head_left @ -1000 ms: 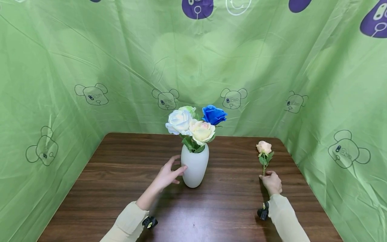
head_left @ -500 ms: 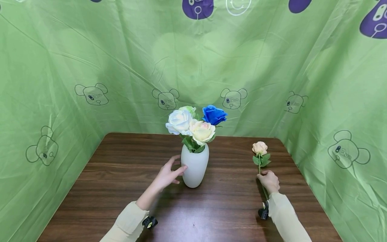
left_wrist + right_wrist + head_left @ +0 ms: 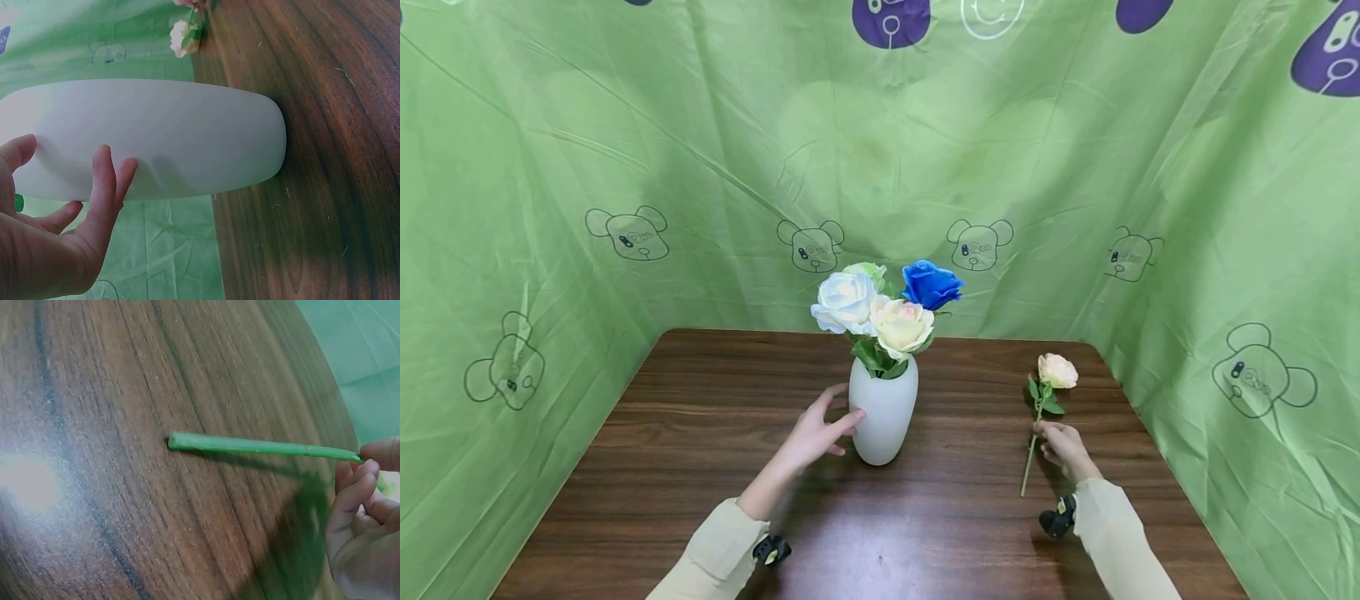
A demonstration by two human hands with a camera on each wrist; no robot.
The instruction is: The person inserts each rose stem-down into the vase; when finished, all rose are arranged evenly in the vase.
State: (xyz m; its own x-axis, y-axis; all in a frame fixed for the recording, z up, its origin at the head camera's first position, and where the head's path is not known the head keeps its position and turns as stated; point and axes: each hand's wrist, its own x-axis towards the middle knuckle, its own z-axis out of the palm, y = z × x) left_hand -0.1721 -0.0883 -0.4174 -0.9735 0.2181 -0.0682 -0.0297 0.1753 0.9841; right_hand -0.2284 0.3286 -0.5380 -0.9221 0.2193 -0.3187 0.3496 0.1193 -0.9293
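A white vase stands upright on the wooden table, holding a pale blue-white rose, a cream rose, a blue rose and a greenish bloom partly hidden behind them. My left hand rests against the vase's left side with fingers spread; the left wrist view shows its fingertips at the white wall. Over at the right, my right hand pinches the stem of a pale peach rose between thumb and fingers. The green stem extends below the grip, its cut end close to the tabletop.
The brown wooden table has its far edge against a green cloth backdrop printed with bear outlines. Cloth also hangs along both sides. A small black camera is strapped to the right wrist, another black camera to the left.
My right hand has shifted slightly left and turned the peach rose, so its bloom leans right and the lower stem swings out to the left. The left hand and vase have stayed put.
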